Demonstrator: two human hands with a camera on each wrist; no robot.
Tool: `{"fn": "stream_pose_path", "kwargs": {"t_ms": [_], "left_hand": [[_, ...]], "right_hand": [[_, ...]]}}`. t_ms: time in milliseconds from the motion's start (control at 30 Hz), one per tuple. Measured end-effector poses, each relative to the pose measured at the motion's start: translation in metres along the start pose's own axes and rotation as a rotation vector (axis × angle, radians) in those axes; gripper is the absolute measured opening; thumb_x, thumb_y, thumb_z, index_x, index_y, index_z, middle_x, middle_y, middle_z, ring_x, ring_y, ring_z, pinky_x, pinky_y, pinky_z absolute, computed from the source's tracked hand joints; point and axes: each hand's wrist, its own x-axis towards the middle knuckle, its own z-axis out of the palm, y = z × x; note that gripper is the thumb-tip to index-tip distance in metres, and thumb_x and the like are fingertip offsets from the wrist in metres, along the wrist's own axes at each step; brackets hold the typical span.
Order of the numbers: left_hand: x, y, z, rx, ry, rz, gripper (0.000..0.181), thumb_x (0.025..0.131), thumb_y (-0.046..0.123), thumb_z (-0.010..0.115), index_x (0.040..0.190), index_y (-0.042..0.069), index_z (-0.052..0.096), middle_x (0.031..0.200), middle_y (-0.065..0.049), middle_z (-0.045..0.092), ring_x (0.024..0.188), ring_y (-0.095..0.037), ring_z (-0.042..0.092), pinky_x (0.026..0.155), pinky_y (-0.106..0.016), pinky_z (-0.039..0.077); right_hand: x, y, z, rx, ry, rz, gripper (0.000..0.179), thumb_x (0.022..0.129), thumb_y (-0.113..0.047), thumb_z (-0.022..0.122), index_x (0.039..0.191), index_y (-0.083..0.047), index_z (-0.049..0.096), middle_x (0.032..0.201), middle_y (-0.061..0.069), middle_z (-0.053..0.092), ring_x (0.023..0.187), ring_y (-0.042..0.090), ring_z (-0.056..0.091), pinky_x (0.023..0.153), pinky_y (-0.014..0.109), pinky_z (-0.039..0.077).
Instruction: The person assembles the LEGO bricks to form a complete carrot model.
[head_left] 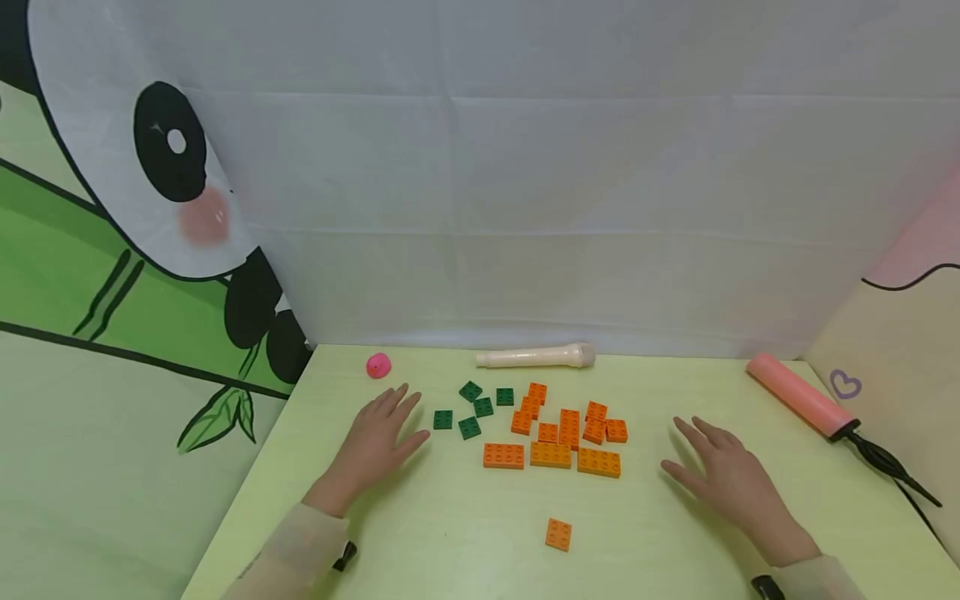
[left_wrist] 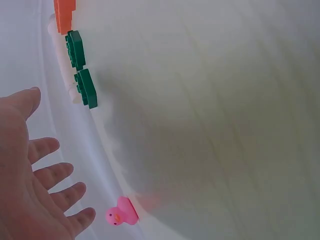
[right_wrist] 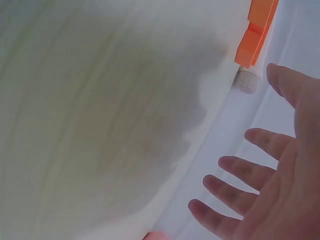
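Note:
My left hand hovers over the table's left half with fingers spread, holding nothing. Nearest to it are several small green toy bricks, loosely grouped at the centre left. On the other side, my right hand is also spread and holds nothing, its shadow falling on the table. Between the hands lie several orange bricks, some square and some longer. One orange square brick sits apart, closer to the front. In the left wrist view, a pink toy duck stands beyond the left fingertips.
A whitish toy microphone lies along the back edge of the pale table. At the right edge is a pink cylinder with a black handle, like a hand pump. A white sheet hangs behind, with printed fabric on both sides.

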Motion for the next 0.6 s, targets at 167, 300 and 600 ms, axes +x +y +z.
{"fn": "stream_pose_path", "kwargs": {"t_ms": [167, 300, 600], "left_hand": [[0.004, 0.009, 0.003, -0.053, -0.020, -0.010, 0.068, 0.102, 0.046, 0.066, 0.155, 0.007, 0.049, 0.161, -0.019, 0.041, 0.146, -0.042, 0.038, 0.117, -0.061, 0.031], [0.007, 0.016, 0.008, -0.098, -0.003, 0.016, 0.063, 0.101, 0.038, 0.070, 0.152, 0.006, 0.051, 0.155, -0.018, 0.048, 0.140, -0.039, 0.046, 0.114, -0.058, 0.036], [0.013, 0.036, 0.017, -0.175, -0.033, 0.009, 0.057, 0.102, 0.033, 0.071, 0.149, 0.006, 0.054, 0.141, -0.010, 0.058, 0.126, -0.030, 0.054, 0.108, -0.048, 0.046]], "right_hand": [[0.000, -0.009, 0.002, 0.030, -0.001, -0.001, 0.077, 0.096, -0.054, 0.071, 0.152, -0.004, 0.051, 0.148, 0.031, 0.050, 0.131, 0.055, 0.047, 0.100, 0.072, 0.041], [-0.001, -0.022, 0.005, 0.062, 0.015, -0.030, 0.072, 0.096, -0.049, 0.074, 0.151, -0.006, 0.054, 0.146, 0.028, 0.053, 0.131, 0.051, 0.049, 0.101, 0.069, 0.043], [-0.001, -0.049, 0.017, 0.116, 0.016, -0.091, 0.065, 0.095, -0.045, 0.076, 0.148, -0.010, 0.058, 0.145, 0.020, 0.056, 0.131, 0.044, 0.052, 0.102, 0.063, 0.046]]}}
